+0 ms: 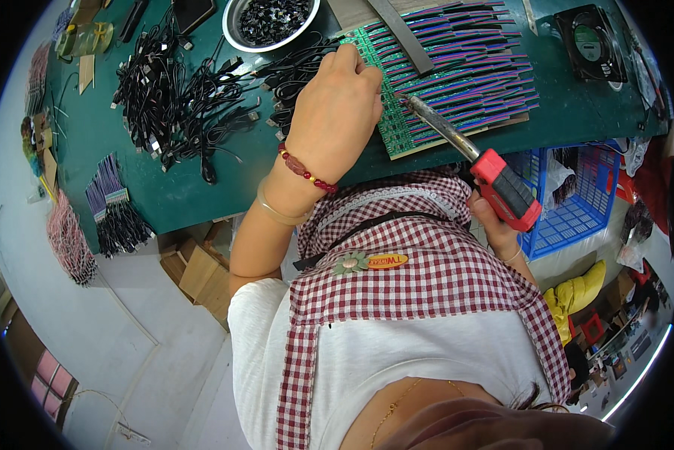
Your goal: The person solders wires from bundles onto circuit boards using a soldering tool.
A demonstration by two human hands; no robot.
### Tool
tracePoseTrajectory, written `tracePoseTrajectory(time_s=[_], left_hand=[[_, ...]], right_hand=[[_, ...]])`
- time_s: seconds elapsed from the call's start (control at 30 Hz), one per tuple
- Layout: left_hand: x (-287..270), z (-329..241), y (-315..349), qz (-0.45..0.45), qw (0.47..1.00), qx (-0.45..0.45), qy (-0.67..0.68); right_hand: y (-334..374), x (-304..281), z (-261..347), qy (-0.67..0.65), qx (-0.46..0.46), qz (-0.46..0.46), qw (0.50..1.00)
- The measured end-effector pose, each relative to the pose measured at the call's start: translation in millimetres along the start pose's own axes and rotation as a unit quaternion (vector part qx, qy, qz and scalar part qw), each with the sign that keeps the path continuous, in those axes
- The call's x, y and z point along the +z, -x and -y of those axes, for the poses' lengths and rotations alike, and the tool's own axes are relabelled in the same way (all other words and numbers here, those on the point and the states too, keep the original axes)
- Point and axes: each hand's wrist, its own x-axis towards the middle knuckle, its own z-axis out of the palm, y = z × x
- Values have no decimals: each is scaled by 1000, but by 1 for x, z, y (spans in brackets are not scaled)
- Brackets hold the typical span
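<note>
On the green table, a panel of green circuit boards (397,139) carries rows of black, pink and blue wires (464,71) running off to the right. At the panel's left side is my left hand (341,97), its fingers curled together at the edge; whatever is between the fingertips is hidden. My right hand (493,227), partly behind the tool, grips a soldering iron (502,187) with a red and black handle. The metal barrel slants up and left, and its tip is over the boards, close to my left fingers. A flat grey bar (403,36) lies across the wires.
Bundled black USB cables (153,90) lie left of the boards. Behind them stands a metal bowl (236,26) of small black parts. A round-windowed black device (590,45) sits far right. Below the table edge are a blue plastic crate (577,217) and cardboard boxes (202,274).
</note>
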Motion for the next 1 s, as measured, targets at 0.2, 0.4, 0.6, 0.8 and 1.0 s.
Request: tracePoseTrajectory(time_s=[0.2,0.4,0.6,0.8,1.0], left_hand=[[-1,0,-1,3,1000,2,-7],[1,-1,1,1,1000,-7,-16],[-9,2,4,-72,995,-25,-65],[-8,-4,11,-13,984,-41,-174],[-2,-3,12,-34,986,-43,-160]], right_hand=[[4,-3,-7,-28,21,-14,999],[5,-4,-11,-4,10,-20,1000],[4,-6,-14,-24,-16,27,999],[3,-3,-14,-55,18,13,998],[2,-1,-14,-48,0,22,999]])
